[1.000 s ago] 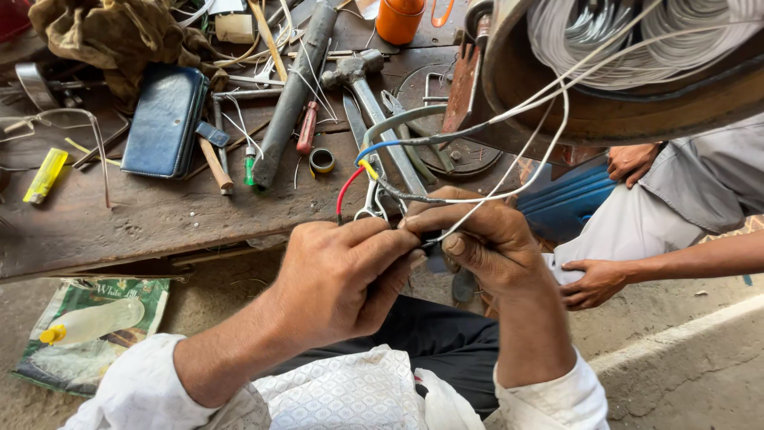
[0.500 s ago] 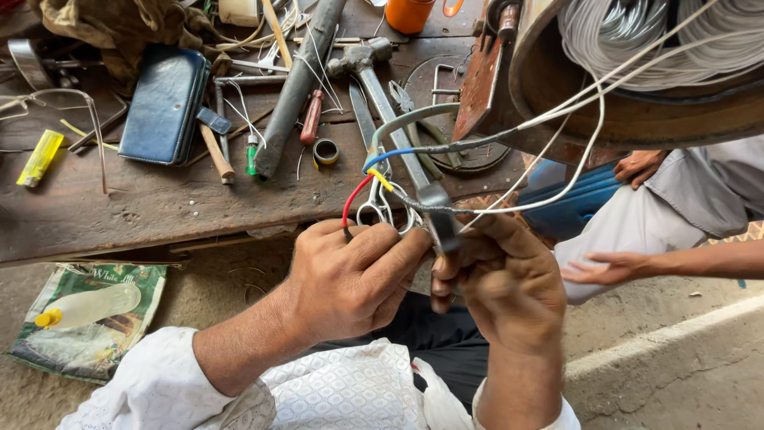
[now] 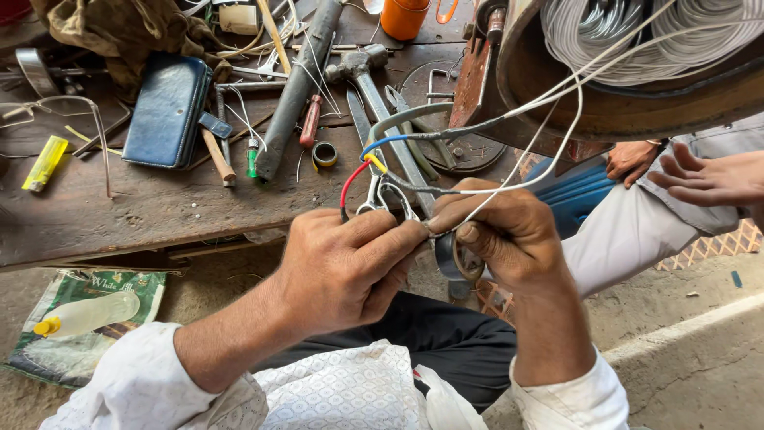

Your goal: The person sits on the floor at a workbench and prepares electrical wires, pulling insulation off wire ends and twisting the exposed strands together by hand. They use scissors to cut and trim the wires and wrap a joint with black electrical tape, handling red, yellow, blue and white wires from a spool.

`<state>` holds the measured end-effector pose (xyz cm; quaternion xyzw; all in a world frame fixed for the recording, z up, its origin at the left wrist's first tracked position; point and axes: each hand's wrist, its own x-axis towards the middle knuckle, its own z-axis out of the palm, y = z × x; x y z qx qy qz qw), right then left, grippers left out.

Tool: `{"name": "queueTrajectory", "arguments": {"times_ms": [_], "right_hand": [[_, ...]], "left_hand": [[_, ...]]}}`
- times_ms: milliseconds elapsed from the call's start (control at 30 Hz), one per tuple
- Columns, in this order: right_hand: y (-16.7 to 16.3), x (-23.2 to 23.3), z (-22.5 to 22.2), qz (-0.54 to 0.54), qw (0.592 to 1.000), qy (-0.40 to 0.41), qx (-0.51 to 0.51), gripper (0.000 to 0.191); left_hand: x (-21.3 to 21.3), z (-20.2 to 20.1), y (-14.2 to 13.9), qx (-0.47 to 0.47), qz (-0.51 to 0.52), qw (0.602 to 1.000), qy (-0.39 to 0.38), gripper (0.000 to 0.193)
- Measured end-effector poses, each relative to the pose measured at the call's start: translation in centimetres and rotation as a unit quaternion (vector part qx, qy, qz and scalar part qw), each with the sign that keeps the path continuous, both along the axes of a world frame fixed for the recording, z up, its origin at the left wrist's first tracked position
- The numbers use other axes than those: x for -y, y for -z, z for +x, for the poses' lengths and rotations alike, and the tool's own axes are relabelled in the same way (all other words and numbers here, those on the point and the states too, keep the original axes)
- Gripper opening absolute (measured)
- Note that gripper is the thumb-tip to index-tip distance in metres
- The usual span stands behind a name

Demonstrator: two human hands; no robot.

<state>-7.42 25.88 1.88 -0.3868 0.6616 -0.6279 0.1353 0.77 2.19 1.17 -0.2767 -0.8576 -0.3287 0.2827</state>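
We have both hands together low over the lap, just below the tabletop (image 3: pixel 119 215) edge. Our left hand (image 3: pixel 350 267) is curled, thumb and forefinger pinching the wire joint where our fingertips meet; our right hand (image 3: pixel 509 235) pinches the same spot from the other side and carries a roll of dark tape (image 3: pixel 455 259) tucked under its fingers. The joint sits right between the two hands — neither is nearer.

From there the grey cable (image 3: pixel 414 119) runs up and away from us, its long axis leaning right toward the motor housing (image 3: pixel 637 103); its red (image 3: pixel 350 185), blue (image 3: pixel 382 143) and yellow (image 3: pixel 376 164) cores fan out just above our left knuckles. Thin white wires (image 3: pixel 549 151) climb from our right fingers to the coil (image 3: pixel 629 36) inside the housing.

Beyond our hands lie scissors (image 3: pixel 388 195), a hammer (image 3: pixel 374 76) and a blue pouch (image 3: pixel 167 111). An orange cup (image 3: pixel 404 16) stands farther off — we cannot tell its contents. Another person's hands (image 3: pixel 700 179) rest to our right.
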Motion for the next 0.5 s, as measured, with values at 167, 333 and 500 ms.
{"name": "queueTrajectory", "arguments": {"times_ms": [167,333,500], "right_hand": [[0.0,0.0,2.0,-0.096,0.957,0.076,0.262,0.024],[-0.6,1.3,4.1,-0.263,0.879,0.042,0.395,0.037],[-1.0,2.9,4.3,-0.157,0.963,0.148,0.163,0.043]], "left_hand": [[0.6,-0.6,0.9,-0.088,-0.049,0.995,-0.012,0.041],[-0.1,-0.3,1.6,-0.065,-0.062,0.996,-0.024,0.048],[-0.8,0.4,0.5,0.011,-0.038,0.999,-0.024,0.049]]}}
